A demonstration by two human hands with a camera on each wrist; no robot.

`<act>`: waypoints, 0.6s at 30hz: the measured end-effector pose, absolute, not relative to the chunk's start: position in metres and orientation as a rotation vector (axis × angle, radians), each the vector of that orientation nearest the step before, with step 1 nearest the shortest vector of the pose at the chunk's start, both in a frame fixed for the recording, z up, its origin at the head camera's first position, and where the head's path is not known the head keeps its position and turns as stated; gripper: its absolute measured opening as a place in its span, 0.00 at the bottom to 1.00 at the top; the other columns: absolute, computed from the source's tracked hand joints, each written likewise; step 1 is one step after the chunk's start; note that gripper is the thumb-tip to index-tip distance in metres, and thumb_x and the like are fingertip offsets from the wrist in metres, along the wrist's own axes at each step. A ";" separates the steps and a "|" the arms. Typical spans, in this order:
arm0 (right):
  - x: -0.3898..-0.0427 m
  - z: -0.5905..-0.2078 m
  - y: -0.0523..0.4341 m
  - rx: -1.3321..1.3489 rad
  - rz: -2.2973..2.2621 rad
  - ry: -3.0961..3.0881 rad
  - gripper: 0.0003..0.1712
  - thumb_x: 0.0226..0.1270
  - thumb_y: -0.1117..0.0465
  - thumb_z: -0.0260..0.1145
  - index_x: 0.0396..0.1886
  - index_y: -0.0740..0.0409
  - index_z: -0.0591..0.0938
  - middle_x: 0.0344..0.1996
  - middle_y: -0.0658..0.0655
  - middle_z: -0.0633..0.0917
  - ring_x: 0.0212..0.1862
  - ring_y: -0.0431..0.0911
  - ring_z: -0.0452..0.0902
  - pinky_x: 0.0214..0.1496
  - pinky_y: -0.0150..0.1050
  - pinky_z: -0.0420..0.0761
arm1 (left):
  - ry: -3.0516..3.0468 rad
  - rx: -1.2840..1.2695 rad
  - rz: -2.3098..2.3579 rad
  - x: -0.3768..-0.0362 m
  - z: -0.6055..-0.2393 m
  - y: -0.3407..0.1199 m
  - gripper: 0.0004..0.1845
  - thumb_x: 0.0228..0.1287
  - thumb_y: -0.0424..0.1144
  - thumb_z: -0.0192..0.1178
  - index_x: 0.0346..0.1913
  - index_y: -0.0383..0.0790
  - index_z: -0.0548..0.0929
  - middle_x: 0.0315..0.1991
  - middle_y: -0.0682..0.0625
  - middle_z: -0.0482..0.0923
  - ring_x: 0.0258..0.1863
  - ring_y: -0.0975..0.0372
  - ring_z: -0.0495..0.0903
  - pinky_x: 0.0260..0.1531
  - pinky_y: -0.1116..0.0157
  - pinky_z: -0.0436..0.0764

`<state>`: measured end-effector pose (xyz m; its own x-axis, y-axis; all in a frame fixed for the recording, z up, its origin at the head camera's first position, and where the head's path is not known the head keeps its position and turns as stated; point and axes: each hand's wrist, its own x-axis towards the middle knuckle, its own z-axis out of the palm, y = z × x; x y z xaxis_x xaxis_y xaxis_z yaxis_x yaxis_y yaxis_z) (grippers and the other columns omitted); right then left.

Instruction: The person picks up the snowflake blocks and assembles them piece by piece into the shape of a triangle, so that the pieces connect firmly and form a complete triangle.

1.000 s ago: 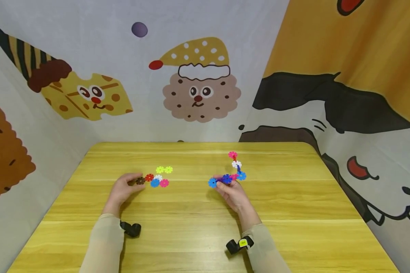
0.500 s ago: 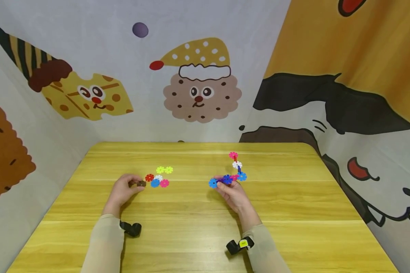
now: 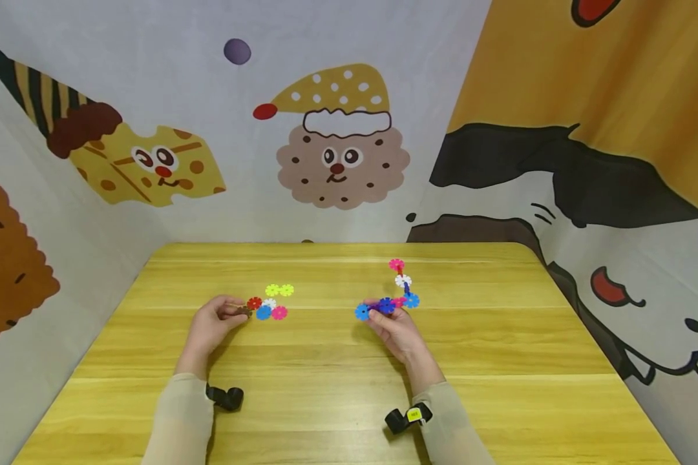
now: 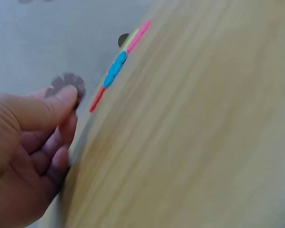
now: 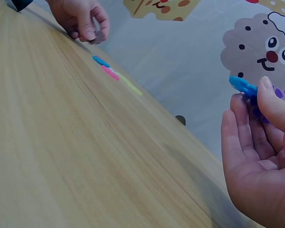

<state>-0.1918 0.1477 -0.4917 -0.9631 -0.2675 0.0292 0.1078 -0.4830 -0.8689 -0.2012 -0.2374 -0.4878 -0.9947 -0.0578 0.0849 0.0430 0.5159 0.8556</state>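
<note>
My left hand pinches a brown snowflake disc between thumb and fingers, raised off the tabletop in the left wrist view. Just right of it lie a red disc, a white disc, a blue disc and a pink disc. My right hand grips a chain of joined snowflake discs near its light blue end. From there the chain runs right through dark blue and pink, then bends up past white to a pink disc on top. Fingers hide part of it.
Two yellow-green discs lie behind the loose group. The wooden table ends at a cartoon-printed cloth at the back. Each wrist wears a black camera, the right one with a yellow label.
The left hand has turned the brown disc from facing up to more edge-on, and it now sits nearer the red disc. The right hand and its chain have stayed in place.
</note>
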 end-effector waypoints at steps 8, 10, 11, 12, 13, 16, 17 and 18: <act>-0.191 -0.491 0.148 -0.252 -2.528 1.421 0.20 0.74 0.75 0.54 0.42 0.51 0.88 0.43 0.51 0.87 0.47 0.42 0.83 0.59 0.37 0.78 | -2.509 0.003 -1.764 -0.191 -0.468 -0.196 0.13 0.60 0.31 0.70 0.44 0.27 0.84 0.38 0.42 0.84 0.35 0.63 0.80 0.36 0.71 0.79; -0.192 -0.491 0.148 -0.247 -2.528 1.422 0.21 0.74 0.76 0.54 0.42 0.51 0.88 0.43 0.51 0.87 0.47 0.41 0.83 0.59 0.37 0.78 | -2.489 -0.049 -1.801 -0.190 -0.465 -0.182 0.11 0.59 0.31 0.71 0.42 0.28 0.85 0.39 0.41 0.85 0.34 0.63 0.81 0.36 0.70 0.80; -0.192 -0.491 0.148 -0.244 -2.527 1.428 0.21 0.74 0.76 0.53 0.42 0.51 0.88 0.42 0.51 0.87 0.47 0.41 0.83 0.58 0.37 0.78 | -2.483 -0.082 -1.822 -0.189 -0.463 -0.174 0.10 0.59 0.30 0.71 0.42 0.28 0.86 0.39 0.41 0.86 0.34 0.63 0.82 0.37 0.69 0.81; -0.192 -0.491 0.148 -0.242 -2.525 1.434 0.21 0.74 0.76 0.53 0.42 0.51 0.88 0.42 0.51 0.87 0.47 0.41 0.83 0.58 0.37 0.78 | -2.482 -0.112 -1.835 -0.188 -0.461 -0.166 0.09 0.59 0.30 0.71 0.41 0.29 0.87 0.39 0.42 0.86 0.34 0.63 0.83 0.37 0.68 0.81; -0.192 -0.492 0.148 -0.236 -2.523 1.438 0.21 0.74 0.76 0.53 0.42 0.51 0.88 0.42 0.51 0.87 0.47 0.41 0.83 0.58 0.37 0.78 | -2.484 -0.143 -1.839 -0.187 -0.460 -0.157 0.08 0.59 0.30 0.71 0.40 0.31 0.87 0.38 0.43 0.86 0.33 0.62 0.83 0.36 0.68 0.82; -0.192 -0.492 0.148 -0.224 -2.518 1.452 0.21 0.74 0.76 0.53 0.42 0.51 0.88 0.43 0.51 0.87 0.47 0.42 0.83 0.59 0.37 0.78 | -2.491 -0.251 -1.843 -0.185 -0.456 -0.133 0.05 0.58 0.30 0.71 0.37 0.34 0.89 0.36 0.45 0.87 0.32 0.61 0.84 0.35 0.65 0.83; -0.192 -0.492 0.148 -0.223 -2.517 1.455 0.21 0.74 0.75 0.53 0.42 0.51 0.88 0.43 0.51 0.86 0.47 0.42 0.83 0.59 0.37 0.78 | -2.491 -0.280 -1.847 -0.185 -0.455 -0.125 0.04 0.58 0.30 0.71 0.36 0.35 0.89 0.35 0.46 0.87 0.31 0.61 0.84 0.34 0.65 0.84; -0.192 -0.492 0.148 -0.221 -2.516 1.454 0.21 0.74 0.75 0.53 0.42 0.51 0.88 0.43 0.51 0.86 0.47 0.42 0.83 0.59 0.37 0.78 | -2.494 -0.298 -1.848 -0.184 -0.455 -0.118 0.03 0.58 0.30 0.71 0.35 0.36 0.89 0.34 0.47 0.87 0.31 0.60 0.84 0.34 0.65 0.84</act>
<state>-0.1917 0.1476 -0.4919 -0.9629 -0.2695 0.0164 0.1203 -0.4827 -0.8675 -0.1845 -0.1178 -0.4546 -0.9815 0.1391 0.1316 0.1664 0.2792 0.9457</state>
